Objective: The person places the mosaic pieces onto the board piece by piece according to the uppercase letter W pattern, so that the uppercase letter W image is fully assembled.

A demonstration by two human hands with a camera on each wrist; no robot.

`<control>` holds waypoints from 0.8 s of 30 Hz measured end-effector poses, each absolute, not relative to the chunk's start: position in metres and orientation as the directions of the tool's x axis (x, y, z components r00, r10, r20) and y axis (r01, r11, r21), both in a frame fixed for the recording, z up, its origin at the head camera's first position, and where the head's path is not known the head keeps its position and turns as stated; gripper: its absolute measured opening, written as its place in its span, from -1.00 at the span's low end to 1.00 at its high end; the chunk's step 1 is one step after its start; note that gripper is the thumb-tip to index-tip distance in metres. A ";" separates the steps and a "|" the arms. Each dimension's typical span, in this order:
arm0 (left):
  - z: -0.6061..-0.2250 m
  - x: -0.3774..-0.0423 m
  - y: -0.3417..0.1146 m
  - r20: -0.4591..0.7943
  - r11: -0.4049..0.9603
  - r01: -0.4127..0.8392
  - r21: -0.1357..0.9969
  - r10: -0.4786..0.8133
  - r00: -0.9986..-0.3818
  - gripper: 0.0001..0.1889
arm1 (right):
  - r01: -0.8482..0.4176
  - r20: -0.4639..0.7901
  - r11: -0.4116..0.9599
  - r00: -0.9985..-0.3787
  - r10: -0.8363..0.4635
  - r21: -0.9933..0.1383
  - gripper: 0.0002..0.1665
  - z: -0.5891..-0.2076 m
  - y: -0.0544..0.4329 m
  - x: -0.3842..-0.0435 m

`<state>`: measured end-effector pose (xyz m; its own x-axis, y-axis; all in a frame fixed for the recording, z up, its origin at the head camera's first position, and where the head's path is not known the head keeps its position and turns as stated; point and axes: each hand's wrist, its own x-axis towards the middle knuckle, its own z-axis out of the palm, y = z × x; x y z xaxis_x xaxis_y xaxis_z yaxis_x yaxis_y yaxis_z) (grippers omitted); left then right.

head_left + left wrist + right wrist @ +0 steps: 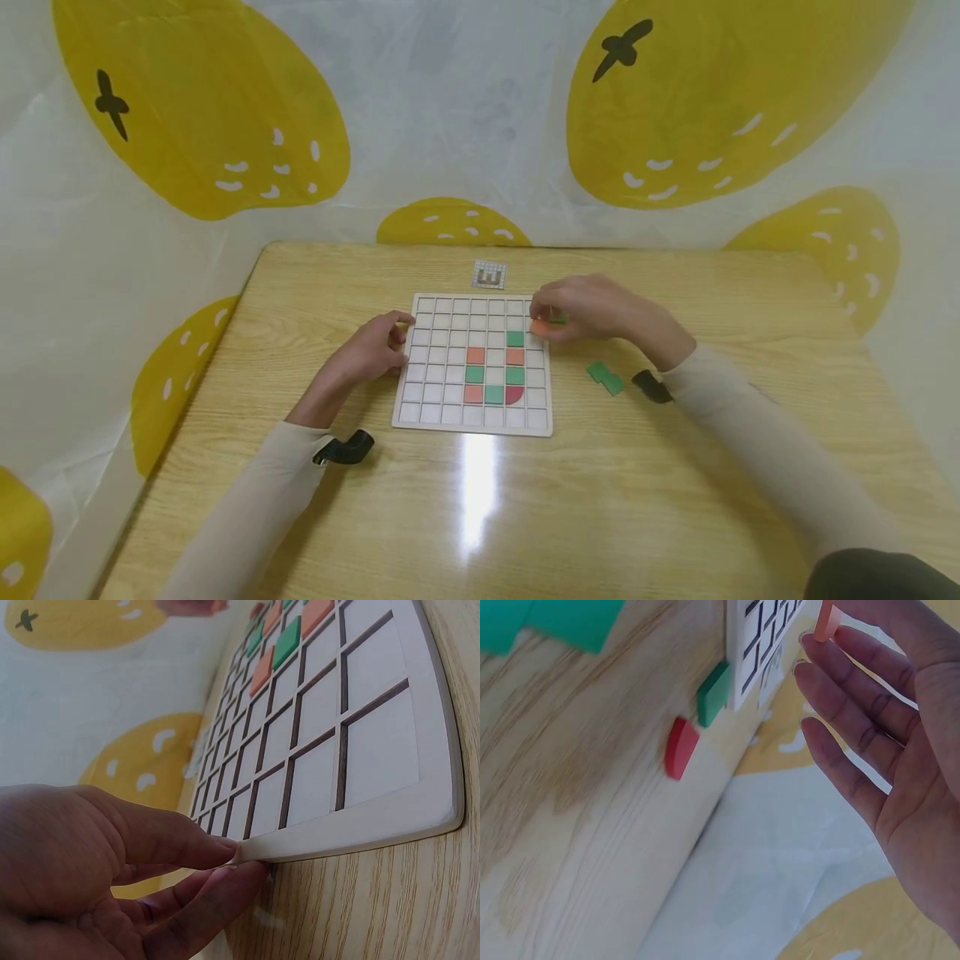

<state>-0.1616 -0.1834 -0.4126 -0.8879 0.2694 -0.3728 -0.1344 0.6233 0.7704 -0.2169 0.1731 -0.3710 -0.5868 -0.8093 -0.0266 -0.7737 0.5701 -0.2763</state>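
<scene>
A white grid board (pixel 442 362) lies flat on the table, with several green, orange and red tiles set in its right half. My left hand (pixel 372 348) holds the board's left edge; in the left wrist view its thumb (pixel 202 847) is on the rim and a finger is against the side. Over the board's upper right edge, my right hand (pixel 596 308) pinches an orange square tile (pixel 826 621) between thumb and fingertips. A green tile (pixel 714 694) and a red curved tile (pixel 681 748) lie on the table by the board, mostly hidden under that hand in the head view.
Green tiles (pixel 604 377) lie right of the board, near a black band piece (pixel 652 387) at the right sleeve. A small pattern card (pixel 489 274) lies behind the board. Lemon-printed sheeting (pixel 465 125) rises along the table's back edge.
</scene>
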 end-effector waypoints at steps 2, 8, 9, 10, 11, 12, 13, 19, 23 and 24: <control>-0.412 -0.161 -0.183 -0.373 0.623 -0.136 0.770 0.268 -0.888 -0.35 | -0.779 -0.029 0.558 -0.575 -0.818 -0.284 -0.81 -0.370 0.169 -0.217; -0.411 -0.161 -0.183 -0.377 0.616 -0.144 0.775 0.268 -0.886 -0.34 | -0.787 -0.029 0.539 -0.558 -0.830 -0.300 -0.76 -0.369 0.159 -0.218; -0.411 -0.161 -0.182 -0.375 0.615 -0.141 0.776 0.270 -0.887 -0.33 | -0.786 -0.029 0.538 -0.557 -0.830 -0.303 -0.76 -0.369 0.157 -0.218; -0.411 -0.161 -0.182 -0.373 0.615 -0.140 0.776 0.269 -0.888 -0.33 | -0.784 -0.033 0.540 -0.558 -0.829 -0.307 -0.75 -0.368 0.155 -0.218; -0.410 -0.161 -0.182 -0.372 0.614 -0.140 0.777 0.269 -0.888 -0.32 | -0.782 -0.036 0.540 -0.558 -0.829 -0.312 -0.74 -0.368 0.153 -0.218; -0.411 -0.161 -0.182 -0.371 0.612 -0.139 0.778 0.269 -0.889 -0.32 | -0.781 -0.037 0.538 -0.557 -0.830 -0.317 -0.74 -0.367 0.152 -0.218; -0.411 -0.161 -0.182 -0.370 0.610 -0.139 0.780 0.271 -0.889 -0.32 | -0.779 -0.040 0.536 -0.555 -0.831 -0.324 -0.74 -0.366 0.150 -0.218; -0.412 -0.161 -0.183 -0.370 0.610 -0.137 0.780 0.274 -0.887 -0.32 | -0.783 -0.047 0.523 -0.541 -0.840 -0.337 -0.73 -0.367 0.140 -0.220; -0.412 -0.161 -0.183 -0.372 0.618 -0.138 0.774 0.267 -0.889 -0.33 | -0.790 -0.040 0.504 -0.524 -0.851 -0.349 -0.71 -0.368 0.133 -0.221; -0.412 -0.161 -0.183 -0.375 0.619 -0.141 0.773 0.265 -0.888 -0.33 | -0.792 -0.039 0.499 -0.520 -0.853 -0.351 -0.71 -0.368 0.131 -0.221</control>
